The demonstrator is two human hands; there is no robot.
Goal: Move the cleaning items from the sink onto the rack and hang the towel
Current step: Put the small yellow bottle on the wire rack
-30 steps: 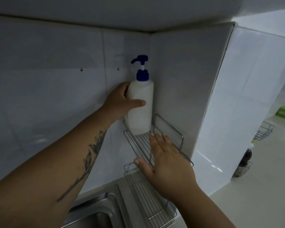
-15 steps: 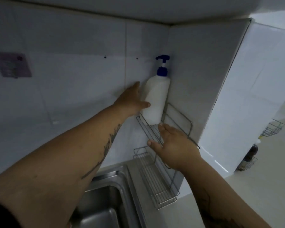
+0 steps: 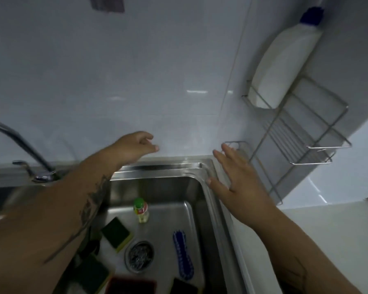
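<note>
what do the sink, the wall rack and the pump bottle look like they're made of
Sink: brushed stainless steel, judging by its grey sheen and soft reflections.
Rack: thin metal wire, shiny, probably chromed or stainless.
Pump bottle: opaque white plastic, smooth, with a blue pump top.

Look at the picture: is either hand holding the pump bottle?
No. The pump bottle stands alone on the rack, while the left hand and right hand hover empty over the sink.

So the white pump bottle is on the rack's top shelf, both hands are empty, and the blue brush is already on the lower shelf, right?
Not quite. The head view shows the blue brush lying in the sink, not on the lower shelf. The white pump bottle does stand on the rack, and the left hand and right hand are empty.
</note>
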